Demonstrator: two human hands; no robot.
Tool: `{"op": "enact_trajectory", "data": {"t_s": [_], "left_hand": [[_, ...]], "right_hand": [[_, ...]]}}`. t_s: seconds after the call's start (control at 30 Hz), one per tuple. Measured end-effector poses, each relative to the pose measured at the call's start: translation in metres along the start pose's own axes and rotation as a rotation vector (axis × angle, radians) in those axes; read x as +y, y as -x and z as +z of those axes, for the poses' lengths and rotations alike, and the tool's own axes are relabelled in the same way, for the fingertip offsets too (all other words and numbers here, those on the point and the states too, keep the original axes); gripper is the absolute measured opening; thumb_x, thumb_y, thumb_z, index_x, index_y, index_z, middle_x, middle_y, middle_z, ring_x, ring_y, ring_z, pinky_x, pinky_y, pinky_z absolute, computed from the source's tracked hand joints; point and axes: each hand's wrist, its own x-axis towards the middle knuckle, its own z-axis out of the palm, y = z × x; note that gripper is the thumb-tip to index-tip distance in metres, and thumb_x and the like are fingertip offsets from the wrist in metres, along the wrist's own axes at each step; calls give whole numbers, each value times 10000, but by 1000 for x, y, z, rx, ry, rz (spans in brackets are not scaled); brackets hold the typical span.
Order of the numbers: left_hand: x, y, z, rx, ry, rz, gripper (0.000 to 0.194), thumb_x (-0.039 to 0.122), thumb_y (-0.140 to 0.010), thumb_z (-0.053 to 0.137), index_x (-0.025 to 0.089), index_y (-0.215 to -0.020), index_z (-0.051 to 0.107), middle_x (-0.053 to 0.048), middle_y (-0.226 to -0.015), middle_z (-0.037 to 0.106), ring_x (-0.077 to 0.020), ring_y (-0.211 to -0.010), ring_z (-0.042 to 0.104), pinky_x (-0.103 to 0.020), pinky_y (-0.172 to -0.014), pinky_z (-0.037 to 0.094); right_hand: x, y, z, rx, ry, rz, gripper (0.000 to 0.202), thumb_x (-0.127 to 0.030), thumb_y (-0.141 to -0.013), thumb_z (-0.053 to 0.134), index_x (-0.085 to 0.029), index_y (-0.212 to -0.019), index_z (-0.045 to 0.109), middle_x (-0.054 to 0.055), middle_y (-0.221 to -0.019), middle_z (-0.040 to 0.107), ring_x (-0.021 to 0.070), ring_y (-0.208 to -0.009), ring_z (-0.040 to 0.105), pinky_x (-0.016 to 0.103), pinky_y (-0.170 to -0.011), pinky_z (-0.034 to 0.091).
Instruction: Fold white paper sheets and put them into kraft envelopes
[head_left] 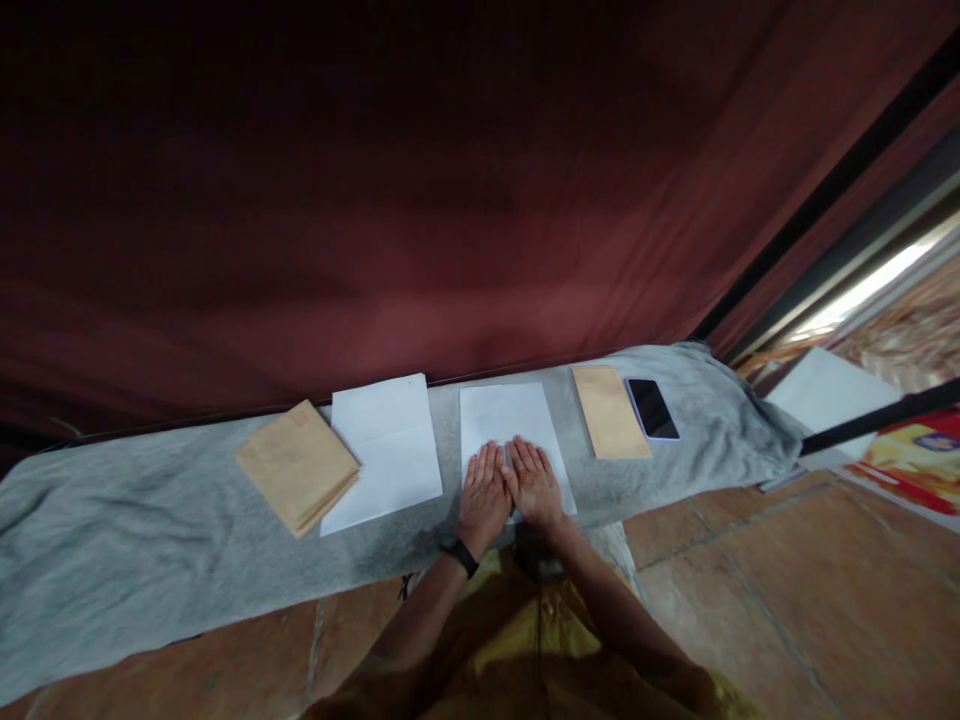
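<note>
A white sheet of paper [504, 412] lies on the grey cloth, directly in front of me. My left hand [484, 492] rests flat on its lower part, with a dark band on the wrist. Beside it, my right hand [534, 486] also lies flat on the sheet, and the two hands touch at the thumbs. To the left are more white paper [386, 445] and a stack of brown envelopes [298, 465] overlapping its edge. On the right lies a single brown envelope [609, 412].
A phone [653, 408] with a dark screen lies right of the single envelope. The grey cloth [150, 530] covers a long narrow surface against a dark red curtain [450, 230]. A dark bar [877, 420] crosses at the right, near a colourful package [919, 460].
</note>
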Motion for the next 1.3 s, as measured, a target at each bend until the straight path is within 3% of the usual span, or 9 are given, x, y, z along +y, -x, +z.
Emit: {"op": "enact_trajectory", "data": {"t_s": [0.37, 0.8, 1.03, 1.17, 1.3], "left_hand": [[-13, 7, -3, 46, 40, -149, 644, 360, -992, 357, 38, -1545, 280, -187, -1608, 312, -272, -1521, 228, -485, -1233, 249], [-3, 8, -13, 76, 30, -297, 605, 247, -983, 353, -60, -1503, 314, -258, -1594, 295, -314, -1516, 231, -507, -1251, 186], [5, -37, -6, 7, 95, 25, 613, 209, -981, 327, 54, -1566, 232, -164, -1639, 255, -257, -1534, 181, -468, -1258, 193], [-8, -66, 3, -51, 99, 55, 625, 221, -966, 343, 124, -1576, 246, -142, -1634, 281, -269, -1528, 207, -512, -1251, 188], [-20, -78, 9, -63, 85, 17, 648, 210, -953, 343, 125, -1583, 221, -143, -1638, 272, -269, -1536, 175, -516, -1249, 167]], "right_hand": [[35, 21, -3, 68, 7, 163, 606, -427, -1055, 302, -82, -1552, 325, 198, -1584, 358, 310, -1473, 329, 511, -1186, 261], [39, 33, -8, 151, 2, 300, 630, -429, -1056, 260, -10, -1517, 358, 264, -1555, 375, 341, -1456, 350, 553, -1166, 286], [17, -11, -13, -24, -138, 35, 552, -360, -1058, 231, -125, -1540, 365, 141, -1589, 374, 254, -1488, 315, 489, -1196, 292], [14, -43, -6, -69, -123, -13, 533, -344, -1057, 235, -156, -1530, 392, 116, -1570, 415, 240, -1471, 350, 474, -1198, 283], [20, -59, 4, -77, -64, -64, 526, -342, -1058, 247, -177, -1544, 361, 106, -1564, 426, 236, -1463, 361, 494, -1194, 265]]}}
